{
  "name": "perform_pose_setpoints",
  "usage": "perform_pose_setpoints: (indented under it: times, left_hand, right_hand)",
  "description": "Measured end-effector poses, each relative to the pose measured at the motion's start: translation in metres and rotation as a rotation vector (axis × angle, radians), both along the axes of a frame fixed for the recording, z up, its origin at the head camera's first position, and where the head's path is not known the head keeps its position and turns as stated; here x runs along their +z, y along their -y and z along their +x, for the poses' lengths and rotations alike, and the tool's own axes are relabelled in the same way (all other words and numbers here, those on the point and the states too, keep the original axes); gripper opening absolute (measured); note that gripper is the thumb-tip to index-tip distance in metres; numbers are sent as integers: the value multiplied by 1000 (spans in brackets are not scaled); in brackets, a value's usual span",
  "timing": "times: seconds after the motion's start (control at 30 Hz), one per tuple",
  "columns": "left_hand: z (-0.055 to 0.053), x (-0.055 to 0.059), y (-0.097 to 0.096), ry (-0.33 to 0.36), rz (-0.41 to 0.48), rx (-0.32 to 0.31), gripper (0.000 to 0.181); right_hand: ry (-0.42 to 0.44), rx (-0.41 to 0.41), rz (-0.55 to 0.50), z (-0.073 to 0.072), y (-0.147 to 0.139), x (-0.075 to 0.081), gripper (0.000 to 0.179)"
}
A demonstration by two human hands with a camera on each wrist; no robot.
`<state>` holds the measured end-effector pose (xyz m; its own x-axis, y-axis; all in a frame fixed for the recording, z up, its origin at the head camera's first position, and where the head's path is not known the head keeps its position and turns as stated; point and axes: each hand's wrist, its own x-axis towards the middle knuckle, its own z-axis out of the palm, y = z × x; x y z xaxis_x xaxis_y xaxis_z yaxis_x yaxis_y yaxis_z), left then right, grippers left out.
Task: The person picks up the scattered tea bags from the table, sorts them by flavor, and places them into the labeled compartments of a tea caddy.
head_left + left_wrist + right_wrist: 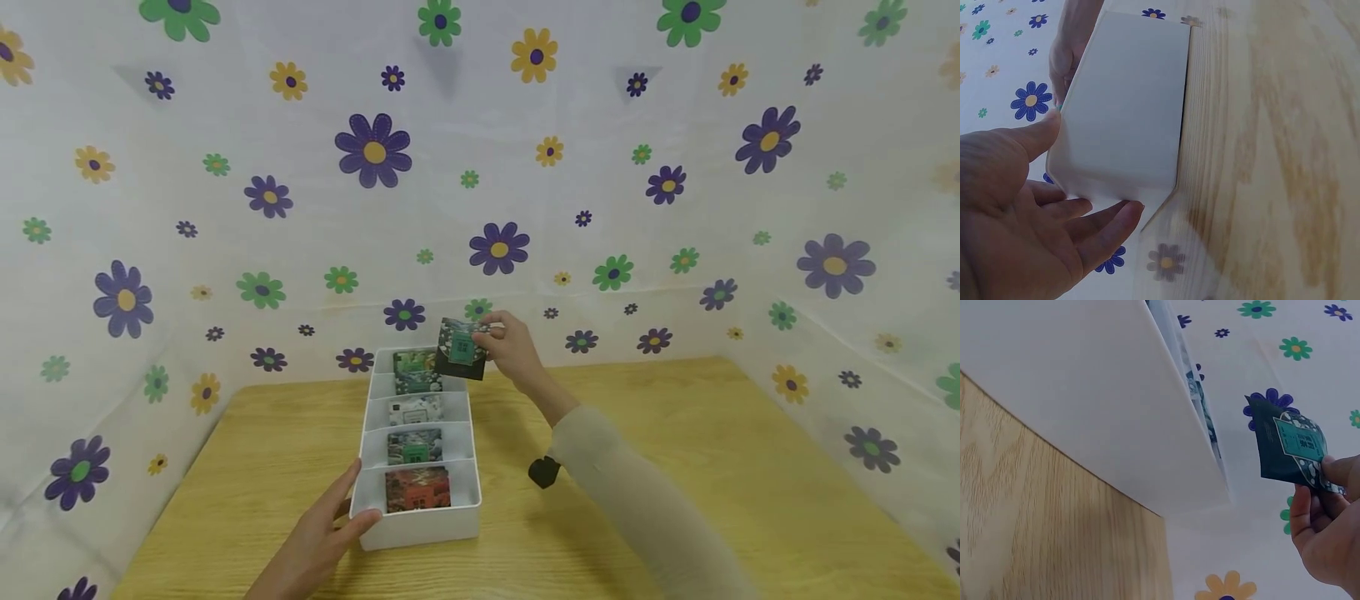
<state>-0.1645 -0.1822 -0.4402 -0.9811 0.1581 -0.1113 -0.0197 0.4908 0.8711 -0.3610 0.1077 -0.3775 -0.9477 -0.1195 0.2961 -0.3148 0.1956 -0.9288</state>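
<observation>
A long white divided storage box (420, 527) stands on the table. My left hand (318, 527) holds its near left corner, thumb at the near end and fingers along the left side. In the left wrist view the thumb touches the rim and the fingertips lie against the box wall. Above the box's far right corner, my right hand (512, 346) pinches a dark sachet (459, 348) with a teal label by its right edge, between thumb and fingers. In the right wrist view the sachet (1291, 447) is held up beyond the box, apart from it.
Inside the box's compartments stand a red packet (417, 490), a green-labelled packet (415, 447), a whitish packet (416, 409) and green ones (414, 362) at the far end. A small black object (543, 472) shows by the right sleeve. Flower-printed sheeting (322, 242) surrounds the wooden table (637, 467).
</observation>
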Motion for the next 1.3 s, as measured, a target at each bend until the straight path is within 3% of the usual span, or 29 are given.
perform_pose_setpoints:
  times: [0.57,0.97,1.3]
  left_hand:
    - [0,-3,-1,2,30,5,84]
    - [1,-2,0,2,9,3,85]
    - [0,-1,1,4,10,-6,84]
  right_hand:
    - [-31,81,104,-9,40,-29,16]
    - [-115,136,315,-6,51,-39,11]
    - [-255,151,495,-4,56,-47,17]
